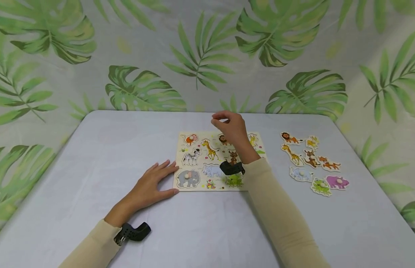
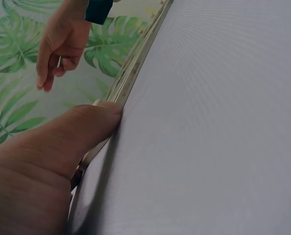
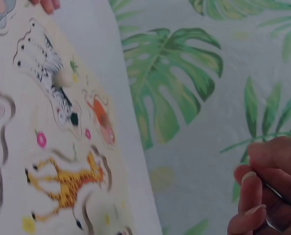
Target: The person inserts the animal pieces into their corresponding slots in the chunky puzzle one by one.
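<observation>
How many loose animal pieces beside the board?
8, right of the board: lion and yellow animal farthest back; giraffe, kangaroo, tiger across the middle; blue animal, purple hippo, frog nearest. More could be hidden.

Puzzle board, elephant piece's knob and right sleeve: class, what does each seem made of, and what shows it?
Puzzle board: probably wood or fibreboard, matte and printed; its edge looks thin and stiff.
Knob on the elephant piece: wood or plastic, unclear which; it looks pale, smooth and rounded.
Right sleeve: likely fabric, dull finished, with soft creases.
</observation>
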The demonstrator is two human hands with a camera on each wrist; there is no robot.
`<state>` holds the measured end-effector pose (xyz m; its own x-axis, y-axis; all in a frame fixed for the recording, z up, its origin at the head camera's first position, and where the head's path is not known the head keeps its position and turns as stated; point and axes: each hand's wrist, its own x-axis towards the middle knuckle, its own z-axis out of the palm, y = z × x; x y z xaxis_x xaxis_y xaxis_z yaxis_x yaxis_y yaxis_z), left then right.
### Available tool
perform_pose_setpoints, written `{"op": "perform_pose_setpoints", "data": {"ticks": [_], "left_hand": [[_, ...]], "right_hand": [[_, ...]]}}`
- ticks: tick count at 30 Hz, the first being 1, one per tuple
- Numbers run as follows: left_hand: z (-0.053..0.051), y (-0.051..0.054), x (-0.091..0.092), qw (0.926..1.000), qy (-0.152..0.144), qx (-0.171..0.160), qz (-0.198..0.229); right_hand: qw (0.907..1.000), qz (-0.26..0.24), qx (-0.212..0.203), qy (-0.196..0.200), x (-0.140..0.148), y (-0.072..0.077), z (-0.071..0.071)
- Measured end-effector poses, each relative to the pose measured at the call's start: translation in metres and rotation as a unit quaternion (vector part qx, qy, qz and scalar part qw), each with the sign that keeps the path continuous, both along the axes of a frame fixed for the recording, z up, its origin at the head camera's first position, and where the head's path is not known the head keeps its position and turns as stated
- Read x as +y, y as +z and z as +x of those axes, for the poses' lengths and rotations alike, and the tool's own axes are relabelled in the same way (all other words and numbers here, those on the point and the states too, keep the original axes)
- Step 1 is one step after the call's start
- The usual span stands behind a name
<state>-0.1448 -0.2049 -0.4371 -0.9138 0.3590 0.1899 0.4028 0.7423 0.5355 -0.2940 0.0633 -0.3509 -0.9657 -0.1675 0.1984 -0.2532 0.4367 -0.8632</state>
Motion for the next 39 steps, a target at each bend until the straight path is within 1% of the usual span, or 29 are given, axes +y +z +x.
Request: {"op": "perform_pose_setpoints", "data": {"ticks": [6, 15, 20, 24, 26, 33, 39], "left_hand": [[0.0, -0.002, 0.0, 1.0, 0.003, -0.001, 0.0], [0.003, -0.002, -0.003, 0.9999, 0.01, -0.008, 0.001], [0.001, -0.003, -0.003, 1.0, 0.002, 0.001, 0.004], [-0.001, -0.004, -0.002, 0.9999, 0.001, 0.009, 0.007], [0.0, -0.005, -0.001, 0.9999, 0.003, 0.012, 0.008], [0.0, -0.005, 0.0, 1.0, 0.004, 0.002, 0.006], [0.0, -0.003, -0.001, 1.0, 0.003, 0.004, 0.004]], "right_hand": [[0.9998, 0.002, 0.019, -0.011, 0.028, 0.005, -0.001], [0.9977, 0.002, 0.042, -0.054, 0.079, -0.007, -0.005], [0.9948, 0.005, 0.052, -0.088, 0.1, -0.007, -0.006], [0.9928, 0.005, 0.06, -0.103, 0.112, -0.003, -0.006], [0.9924, 0.006, 0.061, -0.107, 0.116, -0.002, -0.004], [0.9903, 0.0, 0.049, -0.13, 0.127, 0.004, -0.002], [0.9878, -0.002, 0.047, -0.149, 0.138, 0.005, -0.002]]}}
